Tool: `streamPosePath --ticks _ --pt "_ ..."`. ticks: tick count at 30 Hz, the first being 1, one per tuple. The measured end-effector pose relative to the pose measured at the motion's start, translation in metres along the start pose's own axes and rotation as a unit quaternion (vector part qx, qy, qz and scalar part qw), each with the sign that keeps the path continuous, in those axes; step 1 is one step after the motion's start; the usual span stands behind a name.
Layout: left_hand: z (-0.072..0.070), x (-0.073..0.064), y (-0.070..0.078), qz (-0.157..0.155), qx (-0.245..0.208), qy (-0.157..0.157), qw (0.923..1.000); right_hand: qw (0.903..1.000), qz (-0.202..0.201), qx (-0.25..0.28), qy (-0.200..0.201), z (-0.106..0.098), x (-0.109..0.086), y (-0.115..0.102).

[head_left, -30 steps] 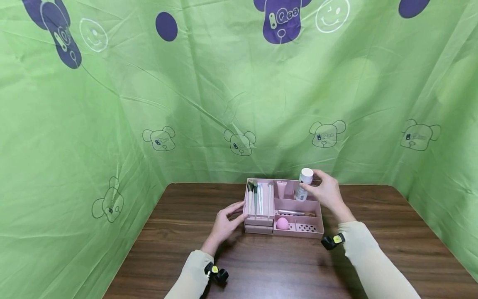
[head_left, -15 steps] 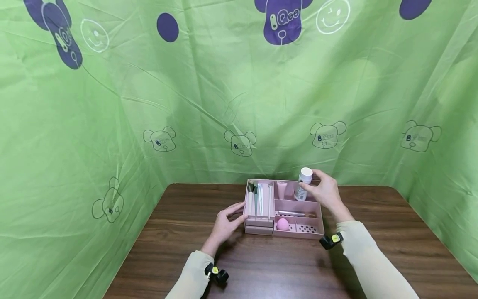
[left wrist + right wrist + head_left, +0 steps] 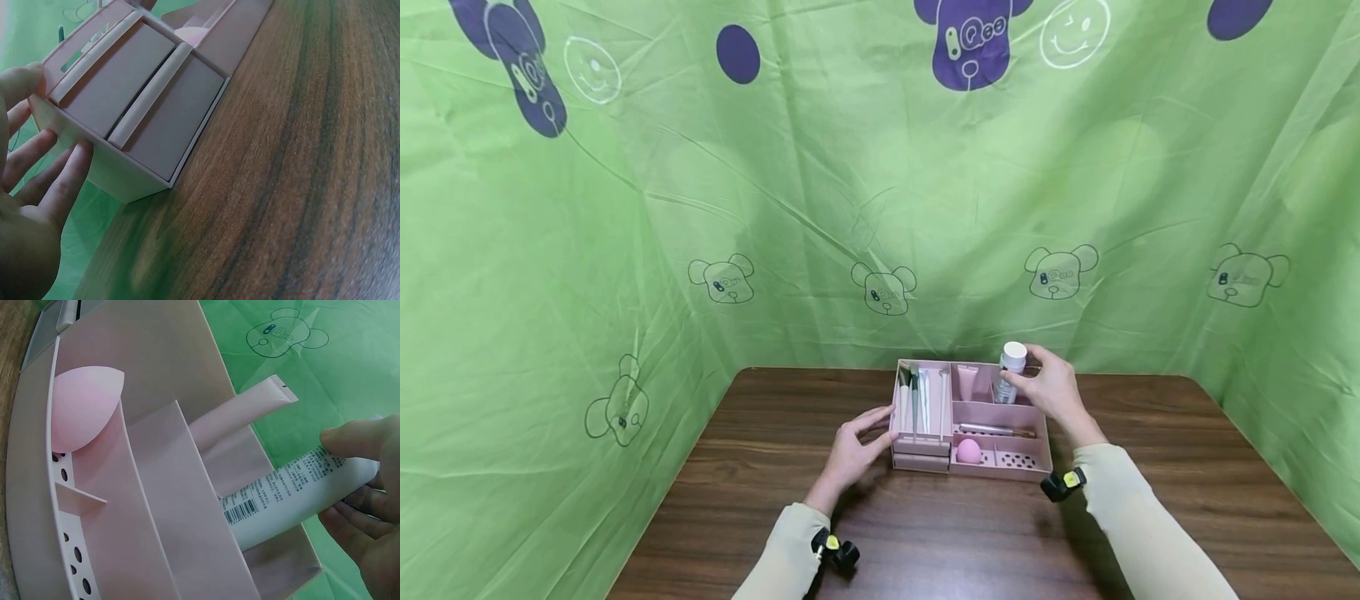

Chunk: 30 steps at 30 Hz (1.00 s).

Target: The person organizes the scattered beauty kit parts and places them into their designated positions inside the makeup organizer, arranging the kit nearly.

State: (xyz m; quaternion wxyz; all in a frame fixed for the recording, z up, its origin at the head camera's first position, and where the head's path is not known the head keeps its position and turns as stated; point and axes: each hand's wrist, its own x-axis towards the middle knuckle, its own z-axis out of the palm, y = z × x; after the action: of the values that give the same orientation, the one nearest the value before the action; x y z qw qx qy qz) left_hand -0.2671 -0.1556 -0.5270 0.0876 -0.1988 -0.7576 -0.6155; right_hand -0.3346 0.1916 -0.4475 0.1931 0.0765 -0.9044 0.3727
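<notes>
A pink desktop organizer (image 3: 1000, 472) stands on the wooden table, with two small drawers (image 3: 172, 119) on its left side. My right hand (image 3: 1054, 390) grips a white capped bottle (image 3: 294, 500) near its top, thumb on one side and fingers on the other. The bottle's lower end is inside the back right compartment, its base hidden by a divider. A pink tube (image 3: 244, 414) stands in the compartment beside it. My left hand (image 3: 848, 450) rests its extended fingertips against the organizer's left wall, the thumb near the front top corner.
Makeup brushes (image 3: 914, 404) and slim sticks lie in the top left tray. A pink makeup sponge (image 3: 87, 407) sits in the front compartment, with a slender silvery stick (image 3: 988, 429) behind it. Green printed cloth (image 3: 880, 208) hangs behind and beside the table (image 3: 760, 467).
The right hand and the white bottle have come down slightly into the back right compartment. The left hand stays at the organizer's side.
</notes>
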Motion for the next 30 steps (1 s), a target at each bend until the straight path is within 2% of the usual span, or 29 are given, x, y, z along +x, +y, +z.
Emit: streamPosePath --ticks 7,17,20,27,30 --pt "-0.002 -0.005 0.028 0.009 0.006 -0.009 0.9999 1.0000 0.007 0.004 -0.004 0.003 -0.003 0.002" --pt "-0.002 -0.006 0.031 0.009 0.013 -0.005 0.9999 0.9999 0.002 -0.006 -0.008 0.012 -0.007 0.011" --pt "-0.002 -0.006 0.030 0.003 0.012 -0.002 0.9999 0.9998 0.007 -0.012 -0.012 0.013 -0.007 0.014" --pt "-0.001 -0.001 -0.006 0.013 0.011 0.014 0.9998 0.9997 0.013 -0.016 -0.013 0.012 -0.002 0.016" --pt "-0.001 -0.001 -0.006 0.010 0.013 0.014 0.9998 0.9995 0.016 -0.021 -0.015 0.013 -0.001 0.016"
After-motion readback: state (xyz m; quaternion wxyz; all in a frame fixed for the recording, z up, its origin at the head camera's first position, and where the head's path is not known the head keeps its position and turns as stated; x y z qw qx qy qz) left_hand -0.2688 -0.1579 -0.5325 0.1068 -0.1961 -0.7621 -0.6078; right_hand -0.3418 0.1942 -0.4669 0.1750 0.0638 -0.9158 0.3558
